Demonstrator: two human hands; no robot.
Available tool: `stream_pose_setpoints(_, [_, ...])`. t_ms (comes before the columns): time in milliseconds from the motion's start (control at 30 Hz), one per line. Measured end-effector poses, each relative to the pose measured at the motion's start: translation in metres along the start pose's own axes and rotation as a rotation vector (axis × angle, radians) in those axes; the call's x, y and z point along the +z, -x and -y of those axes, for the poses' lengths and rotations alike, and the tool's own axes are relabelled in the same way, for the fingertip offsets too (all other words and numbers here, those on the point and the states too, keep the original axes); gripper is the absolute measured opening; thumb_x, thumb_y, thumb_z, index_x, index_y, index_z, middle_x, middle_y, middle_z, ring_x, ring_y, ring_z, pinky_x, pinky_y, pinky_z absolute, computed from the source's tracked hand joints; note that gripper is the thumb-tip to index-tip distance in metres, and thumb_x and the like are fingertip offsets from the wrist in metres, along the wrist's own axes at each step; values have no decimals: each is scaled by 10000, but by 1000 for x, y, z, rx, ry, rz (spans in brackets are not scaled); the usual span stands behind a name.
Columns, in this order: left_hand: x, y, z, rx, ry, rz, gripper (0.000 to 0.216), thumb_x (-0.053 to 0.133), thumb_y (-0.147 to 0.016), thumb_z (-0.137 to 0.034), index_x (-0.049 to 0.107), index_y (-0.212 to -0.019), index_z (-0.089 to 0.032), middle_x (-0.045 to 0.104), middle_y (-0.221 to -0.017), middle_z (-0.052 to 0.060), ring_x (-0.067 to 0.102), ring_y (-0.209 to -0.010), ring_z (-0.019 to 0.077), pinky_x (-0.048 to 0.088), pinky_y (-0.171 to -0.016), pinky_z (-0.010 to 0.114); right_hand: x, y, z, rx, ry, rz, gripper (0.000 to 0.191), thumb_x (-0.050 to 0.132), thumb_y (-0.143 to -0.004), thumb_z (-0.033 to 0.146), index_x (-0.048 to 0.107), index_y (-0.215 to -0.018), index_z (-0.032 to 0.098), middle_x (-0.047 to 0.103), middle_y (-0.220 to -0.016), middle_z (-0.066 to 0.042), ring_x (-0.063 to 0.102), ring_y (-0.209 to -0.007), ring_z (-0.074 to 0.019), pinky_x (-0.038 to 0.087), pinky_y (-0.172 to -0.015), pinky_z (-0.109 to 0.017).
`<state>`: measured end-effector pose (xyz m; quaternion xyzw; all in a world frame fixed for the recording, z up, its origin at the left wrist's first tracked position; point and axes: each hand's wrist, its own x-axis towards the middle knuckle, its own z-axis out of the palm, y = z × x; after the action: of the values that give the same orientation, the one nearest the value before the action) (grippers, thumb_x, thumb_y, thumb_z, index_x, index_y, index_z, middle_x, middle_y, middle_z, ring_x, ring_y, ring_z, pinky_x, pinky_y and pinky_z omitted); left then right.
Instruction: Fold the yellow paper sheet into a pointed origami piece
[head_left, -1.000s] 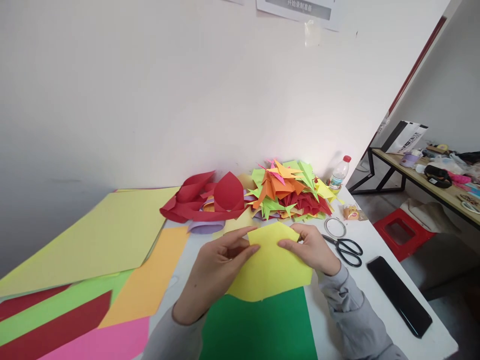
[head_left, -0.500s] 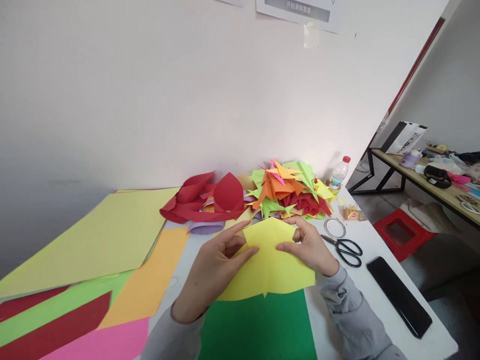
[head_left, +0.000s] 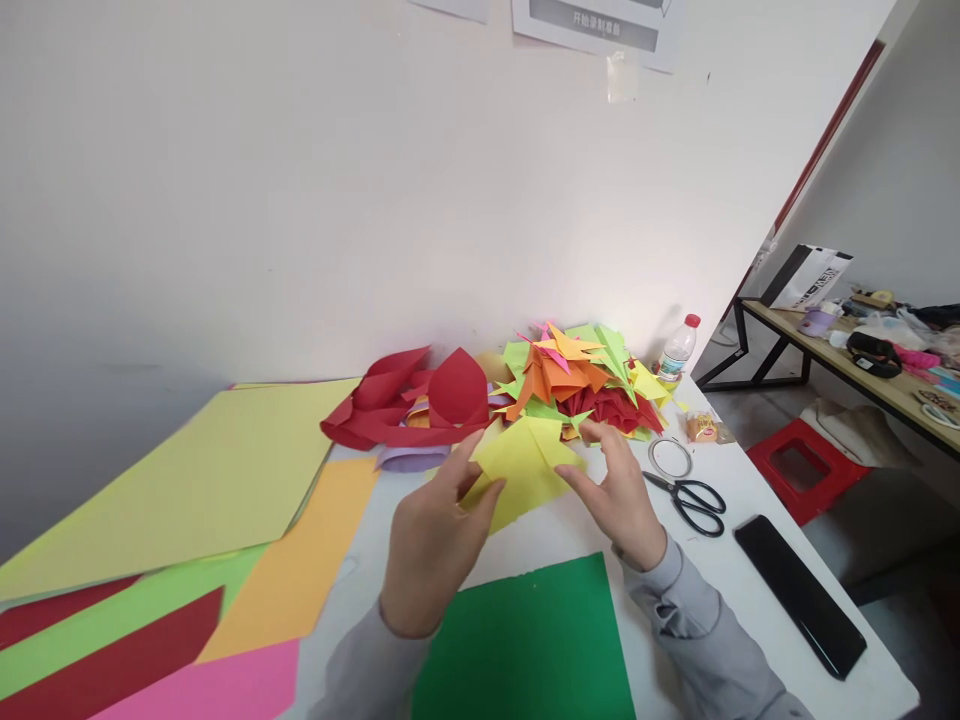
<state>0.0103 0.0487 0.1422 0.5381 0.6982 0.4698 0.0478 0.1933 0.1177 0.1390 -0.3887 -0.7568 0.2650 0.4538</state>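
Observation:
A folded sheet of yellow paper (head_left: 521, 462) is held up above the white table, with a crease and overlapping flaps near its top. My left hand (head_left: 439, 545) pinches its left side between thumb and fingers. At its right corner is my right hand (head_left: 621, 495), thumb and fingers spread apart, the thumb tip at the paper's edge. Below the hands a green sheet (head_left: 532, 640) lies flat on the table. Behind the yellow paper rises a pile of folded coloured paper shapes (head_left: 562, 375).
Black-handled scissors (head_left: 694, 505), a roll of tape (head_left: 670, 458), a phone (head_left: 799, 595), a small wrapped snack (head_left: 703, 427) and a bottle (head_left: 677, 350) are to the right. Large yellow sheets (head_left: 202, 480) and coloured strips cover the left. Curled red paper (head_left: 457, 390) leans near the wall.
The yellow paper has turned and moved away from me, and now shows a smaller, folded outline. My right hand's fingers have spread from their grip. More of the green sheet's far edge is visible.

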Motion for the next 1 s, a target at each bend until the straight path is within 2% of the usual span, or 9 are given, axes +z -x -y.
stream_pose_setpoints(67, [11,7,-4,122,-39,-26,390,523,-848,-318,643,-1203,-207,730,-830,41,688,-730,191,529,-666,274,3,2,3,18,-124,103,426,632,-855,437,555,-1209,213,612,-1205,-113,564,-1107,-245,445,-939,-401])
stream_pose_setpoints(133, [20,14,-11,331,45,109,325,483,-904,-316,676,-1131,-187,752,-922,83,708,-813,203,556,-727,285,6,3,5,73,-303,238,496,613,-862,457,516,-1279,206,613,-1220,-106,588,-1081,-226,473,-900,-362])
stream_pose_setpoints(200, [25,20,-18,511,136,282,290,479,-924,-300,694,-1085,-190,744,-1021,99,702,-927,212,565,-804,302,9,3,5,144,-409,269,505,589,-872,481,523,-1280,191,644,-1148,-88,612,-999,-204,488,-855,-332])
stream_pose_setpoints(267, [24,22,-22,577,179,311,256,525,-914,-303,705,-1066,-203,736,-1065,99,690,-976,219,565,-841,319,9,1,2,213,-457,244,455,559,-877,522,601,-1165,173,677,-991,-61,620,-861,-185,495,-785,-316])
stream_pose_setpoints(400, [11,16,-18,389,198,78,172,596,-885,-280,711,-986,-204,751,-945,71,696,-894,199,561,-830,311,1,-4,-1,354,-608,262,469,594,-826,598,658,-999,166,676,-802,-26,607,-685,-165,491,-655,-294])
stream_pose_setpoints(500, [0,7,-13,200,185,-65,292,638,-845,-362,680,-1083,-198,714,-1098,88,651,-1044,243,513,-951,386,-7,-5,2,433,-704,310,468,657,-785,593,658,-986,171,683,-780,-24,623,-657,-164,493,-643,-290])
stream_pose_setpoints(600, [-7,0,-11,4,233,34,541,692,-761,-476,621,-1221,-200,641,-1273,98,570,-1197,287,471,-1016,431,-13,-6,6,468,-742,414,458,690,-758,590,664,-945,173,686,-766,-20,630,-637,-159,485,-631,-280])
stream_pose_setpoints(733, [-10,-4,-10,-162,397,245,646,714,-697,-527,614,-1258,-223,672,-1237,83,574,-1200,298,539,-918,403,-14,-7,6,480,-735,486,475,715,-734,593,660,-908,154,682,-748,-18,626,-643,-146,466,-614,-254])
stream_pose_setpoints(1000, [-18,-6,-15,-289,519,387,435,745,-653,-530,778,-934,-200,753,-749,57,687,-728,245,571,-581,303,-17,-8,6,442,-637,499,447,710,-732,599,626,-768,161,630,-675,12,553,-568,-107,399,-524,-215])
